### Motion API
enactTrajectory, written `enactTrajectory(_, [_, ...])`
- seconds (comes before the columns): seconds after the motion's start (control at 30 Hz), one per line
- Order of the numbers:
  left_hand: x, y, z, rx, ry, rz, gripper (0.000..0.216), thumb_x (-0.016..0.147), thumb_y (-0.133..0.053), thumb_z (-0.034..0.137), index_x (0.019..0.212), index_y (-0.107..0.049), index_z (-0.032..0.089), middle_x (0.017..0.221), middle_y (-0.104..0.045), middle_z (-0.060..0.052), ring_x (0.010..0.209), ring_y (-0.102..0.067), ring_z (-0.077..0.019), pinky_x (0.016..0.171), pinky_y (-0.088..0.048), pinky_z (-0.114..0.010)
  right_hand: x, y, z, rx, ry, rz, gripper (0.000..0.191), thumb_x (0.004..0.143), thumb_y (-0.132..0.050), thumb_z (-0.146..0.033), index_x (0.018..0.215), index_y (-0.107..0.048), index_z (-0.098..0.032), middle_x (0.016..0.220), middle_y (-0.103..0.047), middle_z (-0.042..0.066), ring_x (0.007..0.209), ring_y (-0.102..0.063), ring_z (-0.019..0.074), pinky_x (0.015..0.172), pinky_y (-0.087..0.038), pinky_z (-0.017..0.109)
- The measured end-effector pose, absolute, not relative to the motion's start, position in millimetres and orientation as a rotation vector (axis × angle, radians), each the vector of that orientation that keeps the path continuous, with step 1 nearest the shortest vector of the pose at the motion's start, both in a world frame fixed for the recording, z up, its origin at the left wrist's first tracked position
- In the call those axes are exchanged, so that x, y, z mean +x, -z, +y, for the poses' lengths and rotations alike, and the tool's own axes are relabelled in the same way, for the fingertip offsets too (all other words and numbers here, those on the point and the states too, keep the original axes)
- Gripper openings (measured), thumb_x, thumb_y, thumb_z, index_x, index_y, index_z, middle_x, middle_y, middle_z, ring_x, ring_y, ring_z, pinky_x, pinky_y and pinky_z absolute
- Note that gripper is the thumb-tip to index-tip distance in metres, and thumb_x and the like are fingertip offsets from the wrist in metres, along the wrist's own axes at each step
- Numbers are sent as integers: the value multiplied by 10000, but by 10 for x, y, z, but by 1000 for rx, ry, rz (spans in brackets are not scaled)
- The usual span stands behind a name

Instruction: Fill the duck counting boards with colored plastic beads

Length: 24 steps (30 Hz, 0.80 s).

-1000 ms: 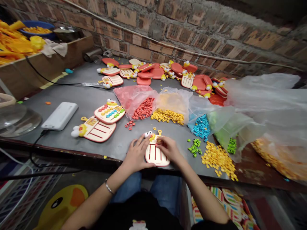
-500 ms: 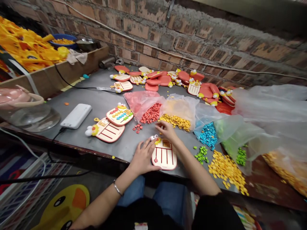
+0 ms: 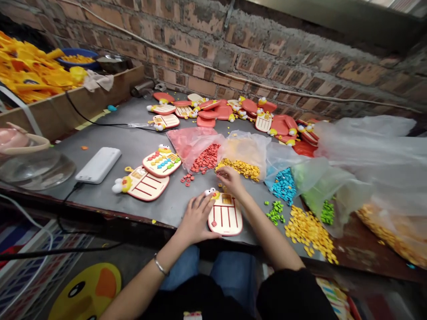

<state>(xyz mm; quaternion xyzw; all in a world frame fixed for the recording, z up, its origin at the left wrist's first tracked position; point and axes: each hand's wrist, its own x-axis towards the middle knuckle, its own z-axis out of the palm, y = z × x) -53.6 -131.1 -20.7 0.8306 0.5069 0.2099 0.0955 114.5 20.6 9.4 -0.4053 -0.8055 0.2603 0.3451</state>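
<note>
Cream duck board (image 3: 227, 218): flat on table (image 3: 133, 142), near edge, 6 o'clock.
Left hand (image 3: 196, 218): fingers spread wide, pressing board's 9 o'clock side.
Right hand (image 3: 231, 180): fingers curled at yellow beads (image 3: 245, 169), 12 o'clock of board; grip: cannot tell.

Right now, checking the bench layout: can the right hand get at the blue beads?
Probably yes: the right hand is at the yellow beads; the blue beads lie uncovered just beside those, nothing between.
</note>
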Motion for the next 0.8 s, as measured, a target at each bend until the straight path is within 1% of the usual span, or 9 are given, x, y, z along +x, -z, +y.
enactTrajectory(0.07, [-533,230,-1310,2463,-636,1532,1129,596,-692,740,1472,-301,145,1575,-196,-178,1433,-164,-370,1127,-167,-519,1408,-159,-22,-1051,-697,-2029,144,896,-543,-250,958,-659,-192,968,-638,79,888,-614,188,720,-522,292])
enactTrajectory(0.13, [-531,253,-1304,2459,-619,1545,1148,589,-691,746,1476,-289,137,1583,-152,-188,1444,-122,-378,1134,-113,-553,1620,-210,-243,-1062,-715,-1999,138,897,-556,-262,948,-670,-205,945,-646,73,900,-616,199,730,-520,307])
enactTrajectory(0.2, [-529,265,-1293,2454,-575,1514,1151,605,-685,738,1491,-251,145,1580,-171,-181,1447,-119,-374,1134,-73,-580,1752,-219,-406,-1116,-705,-2045,119,894,-566,-262,919,-668,-205,879,-636,61,826,-609,192,701,-507,308])
enactTrajectory(0.3, [-529,259,-1279,2441,-537,1455,1134,652,-669,712,1518,-172,174,1567,-235,-155,1446,-148,-358,1135,-47,-594,1799,-132,-502,-1203,-632,-2165,105,892,-561,-234,838,-642,-194,795,-579,39,713,-556,166,661,-469,293])
enactTrajectory(0.4, [-528,236,-1278,2422,-551,1450,1143,673,-659,704,1531,-107,190,1556,-275,-143,1440,-179,-349,1136,-40,-599,1775,-5,-492,-1246,-552,-2209,190,899,-537,-213,720,-594,-187,744,-507,21,670,-500,152,632,-426,273])
enactTrajectory(0.53, [-521,211,-1286,2398,-562,1486,1150,655,-670,712,1530,-121,206,1541,-309,-144,1428,-217,-359,1131,-26,-613,1837,51,-539,-1227,-625,-2202,250,904,-537,-227,659,-564,-181,710,-464,7,649,-483,143,606,-404,257])
enactTrajectory(0.63, [-515,203,-1284,2394,-543,1490,1153,641,-680,712,1525,-144,202,1540,-313,-144,1429,-216,-359,1137,-51,-602,1878,29,-633,-1158,-753,-2214,209,903,-553,-250,716,-613,-180,718,-509,13,660,-516,145,621,-423,261])
enactTrajectory(0.73, [-518,202,-1276,2391,-519,1466,1172,639,-691,698,1525,-126,180,1557,-274,-140,1446,-175,-342,1145,-118,-553,1741,26,-683,-1109,-808,-2166,95,884,-591,-252,862,-658,-187,780,-613,31,697,-561,156,662,-447,276])
enactTrajectory(0.8, [-525,206,-1274,2386,-521,1452,1178,642,-700,683,1525,-108,177,1564,-257,-136,1454,-154,-331,1147,-148,-519,1561,31,-675,-1084,-836,-2147,106,866,-613,-238,949,-658,-192,850,-668,45,730,-587,164,692,-458,287])
